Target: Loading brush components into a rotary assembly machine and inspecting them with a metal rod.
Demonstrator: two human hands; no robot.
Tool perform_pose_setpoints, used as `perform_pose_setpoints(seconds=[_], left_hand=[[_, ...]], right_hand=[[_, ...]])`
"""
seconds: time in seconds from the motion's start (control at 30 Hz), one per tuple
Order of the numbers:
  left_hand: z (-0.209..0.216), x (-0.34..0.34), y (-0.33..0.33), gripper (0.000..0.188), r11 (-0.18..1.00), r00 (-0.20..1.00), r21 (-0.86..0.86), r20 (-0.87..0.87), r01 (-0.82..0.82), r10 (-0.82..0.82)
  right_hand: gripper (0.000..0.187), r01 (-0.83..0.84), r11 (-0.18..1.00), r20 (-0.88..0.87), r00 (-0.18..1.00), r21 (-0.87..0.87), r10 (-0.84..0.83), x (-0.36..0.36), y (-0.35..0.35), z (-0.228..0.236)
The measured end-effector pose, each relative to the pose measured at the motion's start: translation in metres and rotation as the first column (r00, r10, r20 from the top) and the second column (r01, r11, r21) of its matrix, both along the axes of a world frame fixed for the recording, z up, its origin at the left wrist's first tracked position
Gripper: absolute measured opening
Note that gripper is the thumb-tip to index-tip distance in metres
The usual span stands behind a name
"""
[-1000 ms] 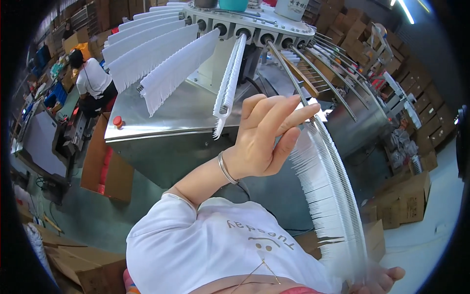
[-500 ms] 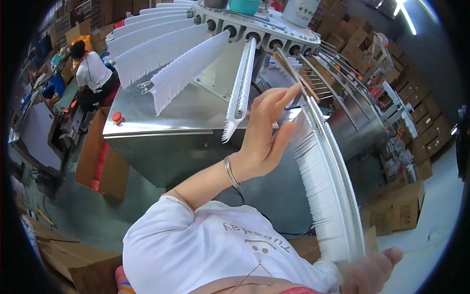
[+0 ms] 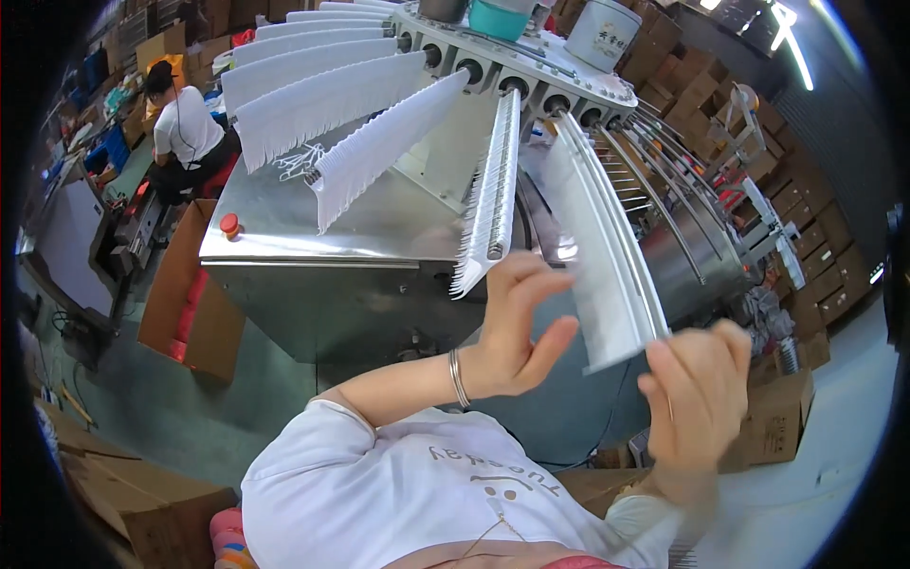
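A long row of thin white pieces (image 3: pixel 599 275), packed close together, hangs along a sloping metal rod of the round machine. At its lower end is my right hand (image 3: pixel 697 394), slightly blurred, with its fingers closed around the rod. My left hand (image 3: pixel 519 332) is held up left of this row, thumb and fingers apart and nothing in it. Just beyond my left fingers hangs a neighbouring rod full of white hook-edged pieces (image 3: pixel 491 194). More loaded rods (image 3: pixel 393 142) fan out to the left. Bare metal rods (image 3: pixel 654 190) stick out on the right.
The machine's steel cabinet (image 3: pixel 351 294) carries a red button (image 3: pixel 229 226). Buckets (image 3: pixel 603 34) stand on its top. An open carton (image 3: pixel 204 322) is on the floor at left. Further left sits a person (image 3: pixel 190 128) in white. Cartons (image 3: pixel 773 417) are at right.
The white row has slid up the rod and its pieces now lie closer together. My right hand has moved up and away from me; my left hand has come down slightly.
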State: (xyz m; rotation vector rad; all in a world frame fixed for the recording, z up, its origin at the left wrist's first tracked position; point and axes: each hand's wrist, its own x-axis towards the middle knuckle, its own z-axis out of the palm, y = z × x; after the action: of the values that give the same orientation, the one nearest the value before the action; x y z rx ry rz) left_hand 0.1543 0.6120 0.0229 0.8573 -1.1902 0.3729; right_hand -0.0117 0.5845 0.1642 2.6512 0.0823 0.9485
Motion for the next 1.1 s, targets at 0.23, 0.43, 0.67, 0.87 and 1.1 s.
perform_pose_setpoints(seconds=[0.23, 0.43, 0.67, 0.87, 1.1], left_hand=[[0.011, -0.016, 0.011, 0.034, 0.993, 0.976, -0.118, 0.214, -0.025, 0.05], [0.016, -0.014, 0.015, 0.03, 0.994, 0.973, -0.107, 0.224, -0.036, 0.06], [0.011, -0.002, 0.017, 0.026, 0.997, 0.984, -0.07, 0.173, -0.017, 0.029], [0.016, 0.005, 0.007, 0.022, 0.998, 0.997, 0.005, 0.042, 0.06, -0.061], [0.029, -0.01, -0.013, 0.03, 0.969, 0.957, -0.061, 0.149, -0.241, 0.248]], right_hand=[[0.02, -0.109, 0.988, -0.003, 0.994, 0.107, 0.109, 0.005, -0.021, -0.006], [0.03, -0.195, 0.958, 0.067, 0.981, 0.212, 0.184, 0.014, -0.026, -0.011], [0.046, -0.269, 0.896, 0.097, 0.963, 0.354, 0.251, 0.0, -0.032, -0.03], [0.048, -0.383, 0.868, 0.327, 0.903, 0.317, 0.279, -0.039, 0.003, -0.057], [0.028, -0.577, 0.744, 0.753, 0.309, -0.338, 0.581, -0.054, 0.017, -0.085]])
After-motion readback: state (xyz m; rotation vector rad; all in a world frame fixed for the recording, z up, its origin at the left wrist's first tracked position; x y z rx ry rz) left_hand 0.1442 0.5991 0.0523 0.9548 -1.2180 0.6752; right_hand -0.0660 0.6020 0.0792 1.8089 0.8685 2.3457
